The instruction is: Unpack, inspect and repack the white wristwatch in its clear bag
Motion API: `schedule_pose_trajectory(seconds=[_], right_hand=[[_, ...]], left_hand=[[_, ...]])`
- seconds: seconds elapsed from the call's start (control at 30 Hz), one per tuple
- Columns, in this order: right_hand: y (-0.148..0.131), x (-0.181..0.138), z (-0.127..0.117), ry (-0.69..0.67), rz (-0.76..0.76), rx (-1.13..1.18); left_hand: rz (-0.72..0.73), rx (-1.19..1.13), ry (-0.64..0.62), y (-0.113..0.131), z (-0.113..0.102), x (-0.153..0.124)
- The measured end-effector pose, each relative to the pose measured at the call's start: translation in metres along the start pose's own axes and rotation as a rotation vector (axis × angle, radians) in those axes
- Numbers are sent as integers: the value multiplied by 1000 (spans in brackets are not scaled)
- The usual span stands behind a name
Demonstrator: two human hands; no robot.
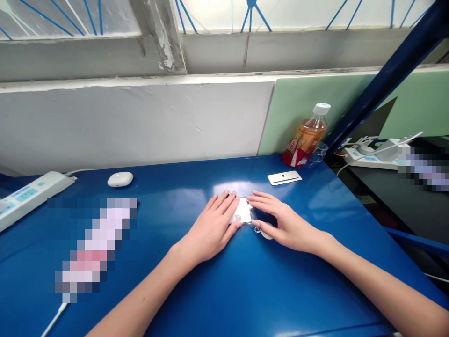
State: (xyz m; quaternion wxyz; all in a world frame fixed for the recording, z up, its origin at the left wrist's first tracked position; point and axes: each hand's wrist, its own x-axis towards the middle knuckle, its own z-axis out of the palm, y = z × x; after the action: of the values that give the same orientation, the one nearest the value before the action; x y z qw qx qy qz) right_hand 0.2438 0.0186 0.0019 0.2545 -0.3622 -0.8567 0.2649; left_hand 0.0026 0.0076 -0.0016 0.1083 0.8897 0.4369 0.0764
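Packet lies between left fingers and right fingers.

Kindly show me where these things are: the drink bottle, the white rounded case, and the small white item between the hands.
Drink bottle (305, 142): head view, on its label.
White rounded case (120, 179): head view, on the middle of its top.
Small white item (245, 210): head view, on its visible white face.

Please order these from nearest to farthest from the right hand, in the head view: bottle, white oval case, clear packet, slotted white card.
1. Clear packet: just left of the right hand.
2. Slotted white card: beyond the hand.
3. Bottle: farther back, on the right.
4. White oval case: far left.
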Motion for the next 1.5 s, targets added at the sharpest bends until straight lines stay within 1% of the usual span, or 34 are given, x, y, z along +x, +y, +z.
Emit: schedule_pose_trajectory(seconds=[0.17,0.3,0.43,0.57,0.97,1.17,1.33,1.5], right_hand=[[0,0,0,-17,-35,-27],[-2,-1,-1,-45,-113,-182],[-5,-1,1,-45,-183,-355],[-8,-1,4,-44,-214,-447],[-11,-2,6,-58,-194,-428],[-9,-1,6,-71,-187,-407],[-7,0,4,-41,-161,-318],[6,2,0,25,-85,-218]], left_hand=[[1,-3,5,0,0,0],[-1,20,-5,2,-1,1],[-4,43,-13,2,-1,1],[4,33,1,1,0,1],[12,31,25,0,2,1],[6,36,9,2,2,3],[12,17,31,2,2,3],[-1,8,30,0,3,2]])
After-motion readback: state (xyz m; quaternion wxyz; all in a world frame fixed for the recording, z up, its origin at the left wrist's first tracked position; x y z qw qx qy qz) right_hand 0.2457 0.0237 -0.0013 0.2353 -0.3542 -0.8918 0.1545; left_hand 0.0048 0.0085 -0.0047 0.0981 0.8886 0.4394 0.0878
